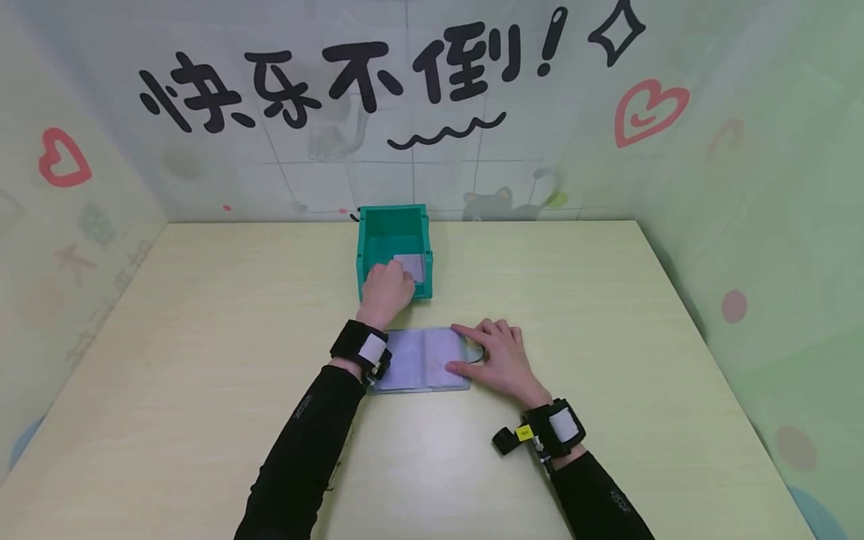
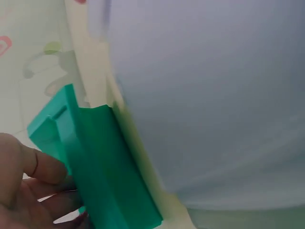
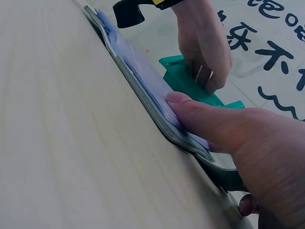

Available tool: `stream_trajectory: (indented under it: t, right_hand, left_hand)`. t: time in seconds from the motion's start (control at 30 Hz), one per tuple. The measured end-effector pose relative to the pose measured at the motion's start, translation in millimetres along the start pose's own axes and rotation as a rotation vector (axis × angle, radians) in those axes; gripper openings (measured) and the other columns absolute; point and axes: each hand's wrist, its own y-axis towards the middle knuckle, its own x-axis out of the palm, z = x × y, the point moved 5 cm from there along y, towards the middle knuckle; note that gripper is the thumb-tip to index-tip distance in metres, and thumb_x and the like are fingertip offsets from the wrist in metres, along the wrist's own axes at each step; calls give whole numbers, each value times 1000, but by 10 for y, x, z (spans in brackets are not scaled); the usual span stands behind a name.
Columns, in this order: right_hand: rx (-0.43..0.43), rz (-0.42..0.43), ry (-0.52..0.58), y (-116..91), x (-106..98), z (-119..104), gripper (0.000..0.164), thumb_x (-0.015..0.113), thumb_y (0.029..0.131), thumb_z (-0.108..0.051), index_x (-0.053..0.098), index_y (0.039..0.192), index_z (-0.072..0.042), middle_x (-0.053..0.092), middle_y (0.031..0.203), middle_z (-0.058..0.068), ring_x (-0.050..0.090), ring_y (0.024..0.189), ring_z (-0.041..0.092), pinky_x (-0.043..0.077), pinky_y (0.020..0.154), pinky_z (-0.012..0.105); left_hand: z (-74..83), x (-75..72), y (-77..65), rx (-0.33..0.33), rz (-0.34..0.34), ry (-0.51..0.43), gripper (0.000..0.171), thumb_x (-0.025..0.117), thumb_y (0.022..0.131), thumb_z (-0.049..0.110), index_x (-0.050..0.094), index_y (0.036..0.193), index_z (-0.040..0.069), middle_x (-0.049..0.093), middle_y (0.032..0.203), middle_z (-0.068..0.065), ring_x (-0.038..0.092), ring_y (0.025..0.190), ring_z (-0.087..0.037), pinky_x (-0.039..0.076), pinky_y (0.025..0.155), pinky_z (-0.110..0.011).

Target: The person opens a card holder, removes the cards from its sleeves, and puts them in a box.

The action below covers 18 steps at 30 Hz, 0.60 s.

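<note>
My left hand (image 1: 388,289) reaches over the near wall of a green plastic box (image 1: 394,212), its fingers bent down inside. A pale purple card (image 1: 409,265) lies in the box beside those fingers; the fingertips are hidden, so I cannot tell whether they pinch anything. Spread out below is an open booklet (image 1: 421,361) with glossy, pale purple pages and a grey-green cover. My right hand (image 1: 502,360) rests at its right edge. The right thumb presses on the page in the right wrist view, and the index finger stretches to the top corner.
A strap (image 3: 221,174) sticks out from the booklet's right side. Behind the box stands a white backdrop (image 1: 304,180) with black lettering. Printed panels flank the pale wooden table (image 1: 236,315). Both wrists wear black camera bands.
</note>
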Motion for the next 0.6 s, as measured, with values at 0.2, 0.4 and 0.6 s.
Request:
stream_trajectory:
  t: [0.2, 0.4, 0.6]
  right_hand:
    - [6, -8, -2, 7, 6, -5, 67, 81, 78, -50, 64, 137, -24, 52, 92, 1, 39, 94, 21, 23, 83, 38]
    - [27, -40, 2, 10, 0, -12, 68, 81, 79, -50, 61, 139, -25, 52, 95, 1, 39, 96, 21, 22, 84, 38]
    - [48, -81, 21, 38, -17, -33, 68, 80, 81, -48, 60, 141, -25, 52, 99, 3, 39, 98, 23, 22, 86, 40]
  left_hand:
    - [66, -97, -262, 128, 126, -117, 27, 49, 98, 5, 72, 106, -6, 71, 106, -22, 62, 88, -29, 49, 71, -36]
    - [-40, -58, -600, 141, -26, -236, 24, 54, 97, 6, 73, 110, -1, 72, 101, -14, 59, 84, -24, 49, 73, -32]
    - [-192, 58, -831, 93, -246, -263, 18, 65, 94, 9, 73, 109, 2, 70, 96, -10, 58, 83, -18, 48, 74, -27]
